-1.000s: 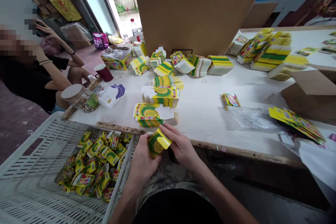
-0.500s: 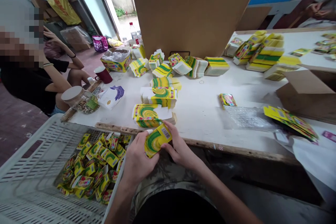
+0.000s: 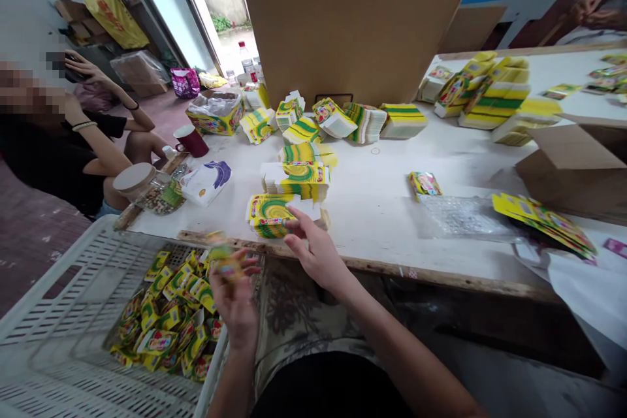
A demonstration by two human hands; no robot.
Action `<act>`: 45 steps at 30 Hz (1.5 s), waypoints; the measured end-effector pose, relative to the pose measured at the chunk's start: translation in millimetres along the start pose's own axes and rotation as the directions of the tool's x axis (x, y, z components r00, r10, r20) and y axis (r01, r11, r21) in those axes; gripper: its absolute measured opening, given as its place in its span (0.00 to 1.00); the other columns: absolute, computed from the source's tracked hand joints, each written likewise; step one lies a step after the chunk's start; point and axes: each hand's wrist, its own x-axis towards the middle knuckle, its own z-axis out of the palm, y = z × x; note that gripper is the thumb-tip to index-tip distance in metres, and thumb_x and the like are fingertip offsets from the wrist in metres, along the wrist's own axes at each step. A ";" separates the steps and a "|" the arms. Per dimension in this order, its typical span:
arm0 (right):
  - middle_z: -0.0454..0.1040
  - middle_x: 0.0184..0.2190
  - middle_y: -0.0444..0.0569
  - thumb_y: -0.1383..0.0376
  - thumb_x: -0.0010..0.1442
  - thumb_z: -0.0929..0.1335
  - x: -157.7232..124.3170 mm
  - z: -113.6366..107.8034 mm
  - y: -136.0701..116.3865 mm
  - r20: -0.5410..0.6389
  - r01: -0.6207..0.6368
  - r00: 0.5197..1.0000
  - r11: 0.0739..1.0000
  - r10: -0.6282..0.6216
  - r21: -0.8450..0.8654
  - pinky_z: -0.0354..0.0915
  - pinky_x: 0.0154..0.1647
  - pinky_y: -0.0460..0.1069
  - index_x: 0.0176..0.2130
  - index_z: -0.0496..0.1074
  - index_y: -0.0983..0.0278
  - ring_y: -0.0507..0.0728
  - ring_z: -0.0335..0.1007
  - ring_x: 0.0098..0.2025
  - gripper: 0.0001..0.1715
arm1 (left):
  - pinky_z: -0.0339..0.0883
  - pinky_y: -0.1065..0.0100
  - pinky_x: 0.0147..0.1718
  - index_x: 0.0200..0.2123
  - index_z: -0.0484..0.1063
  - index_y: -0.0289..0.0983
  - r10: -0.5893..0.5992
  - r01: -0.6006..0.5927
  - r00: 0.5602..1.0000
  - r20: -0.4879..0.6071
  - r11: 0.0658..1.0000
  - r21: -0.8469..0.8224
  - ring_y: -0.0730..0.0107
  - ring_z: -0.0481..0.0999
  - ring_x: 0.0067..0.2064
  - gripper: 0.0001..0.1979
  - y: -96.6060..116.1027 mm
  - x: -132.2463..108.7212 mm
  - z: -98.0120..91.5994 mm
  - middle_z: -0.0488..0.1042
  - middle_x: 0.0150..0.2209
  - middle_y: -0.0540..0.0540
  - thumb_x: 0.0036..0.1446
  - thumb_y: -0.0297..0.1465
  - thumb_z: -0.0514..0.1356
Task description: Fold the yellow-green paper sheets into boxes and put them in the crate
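My left hand (image 3: 236, 310) is over the near edge of the crate, palm turned up. A small yellow-green carton (image 3: 226, 262), smeared by motion, lies between its thumb and fingers; its exact grip is blurred. My right hand (image 3: 316, 248) has its fingers apart at the nearest stack of flat yellow cartons (image 3: 269, 209), and the index fingertip meets the white flap on top. Just beyond stands another stack of flat cartons (image 3: 306, 174). Inside the white plastic crate (image 3: 59, 320), many folded yellow-green cartons (image 3: 166, 307) lie in a loose heap.
On the white table (image 3: 372, 222) stand a lidded jar (image 3: 161, 196), a maroon mug (image 3: 192, 141) and more carton stacks (image 3: 404, 121) along a tall cardboard panel (image 3: 343, 19). A brown box (image 3: 573, 176) and clear plastic (image 3: 460, 217) lie right. A person (image 3: 53, 150) sits at left.
My hands have parted. The left has carried the carton leftward to the crate, while the right has let go of it and moved up to the nearest stack.
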 end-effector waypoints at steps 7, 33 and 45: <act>0.71 0.45 0.62 0.72 0.56 0.69 48.6 14.9 20.8 -0.057 -0.032 0.998 0.847 0.002 -0.530 0.58 0.51 0.60 0.49 0.67 0.69 0.67 0.64 0.49 0.20 | 0.69 0.60 0.45 0.47 0.66 0.37 -0.431 0.368 0.899 -0.075 0.838 -0.402 0.61 0.74 0.47 0.31 -7.8 7.8 -4.1 0.71 0.48 0.37 0.52 0.57 0.54; 0.64 0.29 0.40 0.71 0.51 0.70 -39.9 21.1 0.9 0.100 -0.148 0.988 0.868 0.115 0.474 0.60 0.31 0.46 0.41 0.61 0.61 0.50 0.62 0.31 0.19 | 0.70 0.57 0.44 0.46 0.70 0.36 0.014 -0.027 0.994 -0.106 0.992 -0.125 0.54 0.74 0.47 0.23 0.7 -15.8 35.9 0.75 0.44 0.40 0.59 0.48 0.51; 0.66 0.30 0.40 0.72 0.49 0.70 -36.4 18.6 2.2 0.202 -0.281 0.958 0.793 0.202 0.540 0.62 0.33 0.46 0.46 0.60 0.61 0.51 0.65 0.31 0.26 | 0.69 0.57 0.48 0.52 0.68 0.36 -0.164 0.147 0.985 -0.048 0.957 -0.250 0.52 0.73 0.50 0.29 -8.6 -12.3 37.5 0.74 0.48 0.38 0.55 0.51 0.55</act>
